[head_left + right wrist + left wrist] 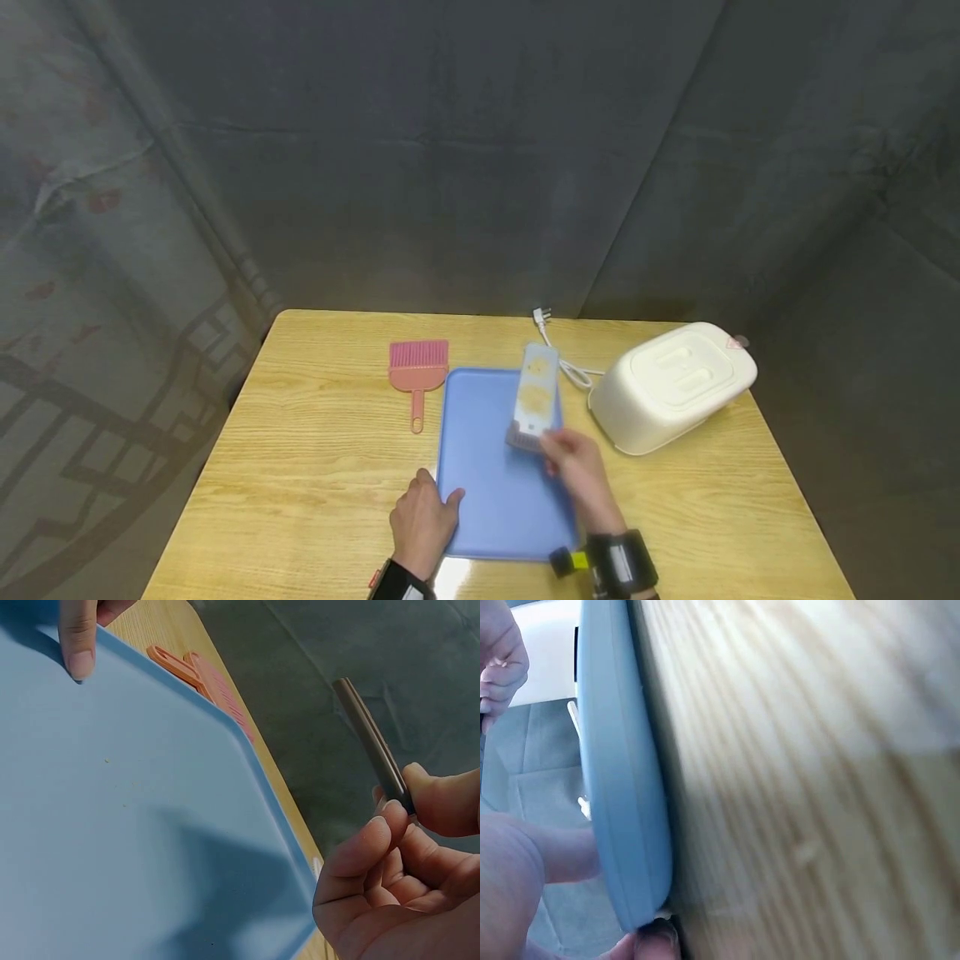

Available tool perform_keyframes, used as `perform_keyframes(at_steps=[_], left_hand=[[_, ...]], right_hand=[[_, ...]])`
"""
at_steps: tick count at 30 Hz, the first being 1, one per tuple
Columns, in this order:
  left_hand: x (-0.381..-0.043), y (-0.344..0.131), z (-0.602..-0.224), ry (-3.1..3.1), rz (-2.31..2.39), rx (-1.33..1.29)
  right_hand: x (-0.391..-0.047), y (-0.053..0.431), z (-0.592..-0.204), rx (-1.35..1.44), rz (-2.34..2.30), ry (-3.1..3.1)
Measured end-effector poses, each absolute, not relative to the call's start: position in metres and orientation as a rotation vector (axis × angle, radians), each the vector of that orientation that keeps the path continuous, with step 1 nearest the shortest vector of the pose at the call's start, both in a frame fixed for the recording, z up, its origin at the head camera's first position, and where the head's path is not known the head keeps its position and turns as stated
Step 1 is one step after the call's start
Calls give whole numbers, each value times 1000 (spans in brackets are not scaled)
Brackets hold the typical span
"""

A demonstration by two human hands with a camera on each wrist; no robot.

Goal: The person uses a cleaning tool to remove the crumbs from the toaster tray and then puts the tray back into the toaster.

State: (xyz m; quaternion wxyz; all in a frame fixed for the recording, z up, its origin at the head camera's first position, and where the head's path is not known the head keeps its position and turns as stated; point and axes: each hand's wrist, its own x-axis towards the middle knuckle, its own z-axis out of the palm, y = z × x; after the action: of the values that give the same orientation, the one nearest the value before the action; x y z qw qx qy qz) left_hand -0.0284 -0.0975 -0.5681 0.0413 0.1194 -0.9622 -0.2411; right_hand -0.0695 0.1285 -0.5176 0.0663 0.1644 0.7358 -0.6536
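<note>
My right hand pinches the near end of a long, narrow crumb tray between thumb and fingers. Yellowish patches mark its pale metal face, and it hovers over a blue tray. In the right wrist view, only a dark strip of the crumb tray shows above my fingers. My left hand grips the blue tray's left edge, thumb on top. From the left wrist, a fingertip appears at the underside of the blue tray's rim. A few tiny crumbs lie on the blue tray.
To the right stands a white toaster with a lid on top. Its white cord and plug lie behind the blue tray. A pink dustpan with brush lies at the back left of the wooden table. Grey cloth surrounds the table.
</note>
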Motion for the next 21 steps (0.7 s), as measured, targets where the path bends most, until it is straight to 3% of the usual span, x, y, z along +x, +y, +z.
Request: perform_keyframes(at_steps=[11,21], left_hand=[[-41,-115,-567,-2904,-878,326],[-109,-152,-554,-2799,-900,366]], right_hand=[[-68,128,-516,480,-1939,2223],[-64,128,-516,429,-1935,2205]])
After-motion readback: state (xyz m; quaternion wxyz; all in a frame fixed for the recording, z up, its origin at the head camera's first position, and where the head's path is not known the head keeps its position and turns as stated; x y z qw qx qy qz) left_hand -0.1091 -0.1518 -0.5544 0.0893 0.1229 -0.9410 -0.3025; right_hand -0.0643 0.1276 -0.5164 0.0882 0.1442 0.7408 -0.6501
